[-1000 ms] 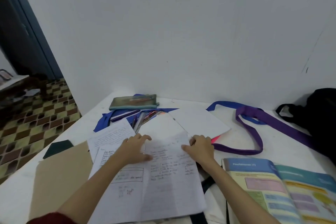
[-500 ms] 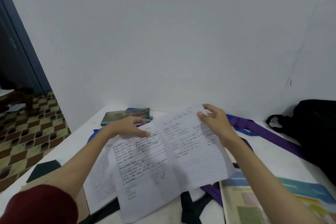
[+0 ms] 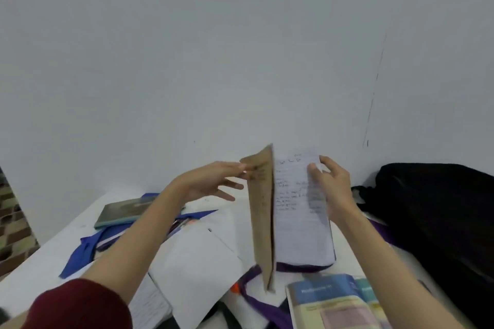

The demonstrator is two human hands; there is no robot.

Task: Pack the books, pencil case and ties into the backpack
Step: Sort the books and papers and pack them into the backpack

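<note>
Notebook (image 3: 291, 211) is held upright above the worktop (image 3: 40, 256), mid-scene, w/ right hand (image 3: 331, 184) gripping its written pages. Left hand (image 3: 213, 181), fingers straight, touches the brown cover, prob. to fold it shut for packing. Black backpack (image 3: 433, 211) lies far right.

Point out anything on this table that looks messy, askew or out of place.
The table is cluttered: loose notebooks lie open at angles over a blue tie and a purple tie, and a textbook lies open at the near edge. The notebook in the right hand is half closed, its brown cover hanging edge-on.
</note>
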